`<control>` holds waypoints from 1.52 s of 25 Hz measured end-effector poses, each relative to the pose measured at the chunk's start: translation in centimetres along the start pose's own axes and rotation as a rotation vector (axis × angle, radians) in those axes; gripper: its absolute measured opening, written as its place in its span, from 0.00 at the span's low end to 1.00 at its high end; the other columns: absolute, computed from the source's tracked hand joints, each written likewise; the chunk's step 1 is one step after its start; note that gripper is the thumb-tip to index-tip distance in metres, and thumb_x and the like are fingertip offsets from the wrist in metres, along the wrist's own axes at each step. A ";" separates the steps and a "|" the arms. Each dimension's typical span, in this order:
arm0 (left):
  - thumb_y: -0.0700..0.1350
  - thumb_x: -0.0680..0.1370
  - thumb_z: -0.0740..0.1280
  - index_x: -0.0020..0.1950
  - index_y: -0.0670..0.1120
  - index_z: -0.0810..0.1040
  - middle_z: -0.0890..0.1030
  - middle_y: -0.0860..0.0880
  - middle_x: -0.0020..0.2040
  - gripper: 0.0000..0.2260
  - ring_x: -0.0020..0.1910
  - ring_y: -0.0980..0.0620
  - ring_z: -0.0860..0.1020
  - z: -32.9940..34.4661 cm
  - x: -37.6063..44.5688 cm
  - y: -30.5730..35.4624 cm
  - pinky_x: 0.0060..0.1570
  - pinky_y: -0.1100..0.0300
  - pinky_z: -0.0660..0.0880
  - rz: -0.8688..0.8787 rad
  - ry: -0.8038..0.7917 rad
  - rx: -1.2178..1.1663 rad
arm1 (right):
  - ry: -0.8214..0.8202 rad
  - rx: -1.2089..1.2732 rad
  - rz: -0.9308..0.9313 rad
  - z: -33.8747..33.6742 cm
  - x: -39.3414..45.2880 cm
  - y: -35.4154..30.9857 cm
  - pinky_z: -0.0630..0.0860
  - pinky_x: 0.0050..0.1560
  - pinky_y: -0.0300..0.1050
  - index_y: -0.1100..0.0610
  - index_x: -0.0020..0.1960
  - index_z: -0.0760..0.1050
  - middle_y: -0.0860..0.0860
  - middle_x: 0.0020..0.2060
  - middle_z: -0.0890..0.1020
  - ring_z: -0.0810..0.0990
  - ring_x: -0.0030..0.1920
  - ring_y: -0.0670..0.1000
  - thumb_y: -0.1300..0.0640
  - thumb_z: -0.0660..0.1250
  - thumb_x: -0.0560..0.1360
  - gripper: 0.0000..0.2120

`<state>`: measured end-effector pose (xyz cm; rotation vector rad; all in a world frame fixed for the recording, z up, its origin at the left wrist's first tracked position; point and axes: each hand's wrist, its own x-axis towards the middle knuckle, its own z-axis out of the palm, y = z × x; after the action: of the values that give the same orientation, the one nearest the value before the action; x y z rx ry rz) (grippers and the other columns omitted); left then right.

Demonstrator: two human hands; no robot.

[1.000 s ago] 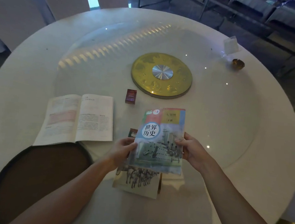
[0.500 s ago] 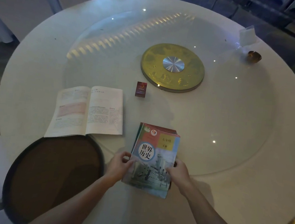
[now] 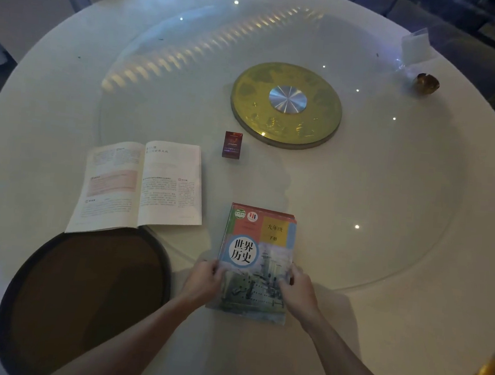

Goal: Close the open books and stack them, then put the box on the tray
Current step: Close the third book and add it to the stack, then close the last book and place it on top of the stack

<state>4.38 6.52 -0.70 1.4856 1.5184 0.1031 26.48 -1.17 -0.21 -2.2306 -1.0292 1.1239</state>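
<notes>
Here, at lower centre of the frame, left hand (image 3: 206, 279) and right hand (image 3: 300, 290) grasp opposite edges of a closed history book (image 3: 256, 260) atop another book, forearms angled inward.

- Closed history book (image 3: 256, 257) lay cover up on a second closed book (image 3: 288, 215), whose red edge showed at the far side.
- Open book (image 3: 141, 185) lay flat, left of the stack, its near edge over the tray rim.
- Small dark red box (image 3: 232, 145) stood beyond the books.
- Round dark tray (image 3: 81, 292) sat at the near left, nothing on it.
</notes>
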 end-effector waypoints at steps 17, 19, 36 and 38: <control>0.41 0.77 0.68 0.52 0.43 0.86 0.88 0.43 0.48 0.08 0.44 0.50 0.84 -0.5 5.0 3.7 0.43 0.56 0.80 -0.185 -0.055 -0.489 | 0.024 0.151 0.253 -2.1 6.0 -2.4 0.82 0.40 0.56 0.56 0.51 0.80 0.56 0.44 0.85 0.85 0.43 0.60 0.52 0.64 0.78 0.09; 0.39 0.77 0.68 0.54 0.43 0.86 0.87 0.44 0.48 0.09 0.42 0.53 0.82 -0.6 6.2 4.6 0.39 0.62 0.78 -0.183 -0.041 -0.493 | 0.032 0.141 0.233 -2.6 7.3 -3.0 0.75 0.35 0.51 0.58 0.51 0.80 0.56 0.42 0.83 0.81 0.36 0.58 0.52 0.64 0.78 0.11; 0.46 0.76 0.71 0.67 0.44 0.76 0.78 0.43 0.62 0.20 0.60 0.44 0.78 -21.9 10.1 -6.6 0.60 0.49 0.77 -0.244 0.665 -0.319 | -0.151 -0.043 -0.084 10.7 12.7 -21.5 0.77 0.62 0.55 0.64 0.73 0.72 0.58 0.58 0.82 0.81 0.58 0.58 0.55 0.69 0.79 0.25; 0.47 0.75 0.71 0.71 0.45 0.72 0.74 0.41 0.66 0.24 0.63 0.41 0.76 -24.2 10.1 -9.9 0.58 0.46 0.78 -0.391 0.710 -0.260 | -0.198 0.042 0.016 13.2 13.1 -22.8 0.78 0.58 0.51 0.63 0.71 0.74 0.56 0.57 0.82 0.81 0.56 0.55 0.55 0.70 0.78 0.23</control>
<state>-16.43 25.24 -0.03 0.9544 2.2320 0.6206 11.22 24.03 0.63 -2.1313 -1.0556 1.3827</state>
